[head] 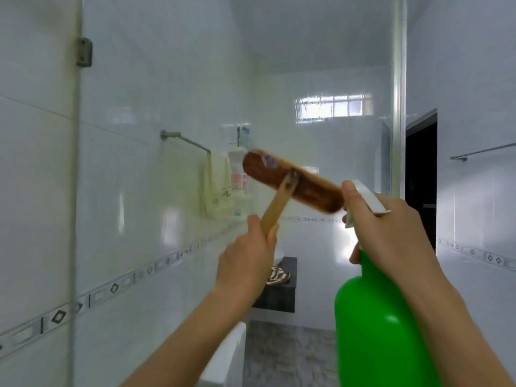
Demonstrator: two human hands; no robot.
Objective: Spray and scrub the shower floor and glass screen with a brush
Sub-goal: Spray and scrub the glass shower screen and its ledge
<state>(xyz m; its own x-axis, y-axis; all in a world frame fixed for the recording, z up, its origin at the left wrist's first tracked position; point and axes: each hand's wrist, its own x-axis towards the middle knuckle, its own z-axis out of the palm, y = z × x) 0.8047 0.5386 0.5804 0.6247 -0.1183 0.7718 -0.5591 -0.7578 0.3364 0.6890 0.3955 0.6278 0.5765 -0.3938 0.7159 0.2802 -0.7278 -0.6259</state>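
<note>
My left hand (247, 259) grips the pale wooden handle of a scrubbing brush (293, 184), whose long brown head is raised at chest height and tilted down to the right, blurred by motion. My right hand (391, 227) holds the neck of a green spray bottle (374, 325) with a white trigger head, its nozzle close to the right end of the brush head. The glass screen (167, 93) stands in front of me, between a metal hinge on the left and a vertical frame edge on the right.
Behind the glass, a towel rail (185, 141) with a pale towel and some bottles hangs on the white tiled wall. A dark counter (279, 297) with a patterned item sits lower down. A dark doorway (420, 177) and another rail lie right. Grey floor tiles (287, 356) show below.
</note>
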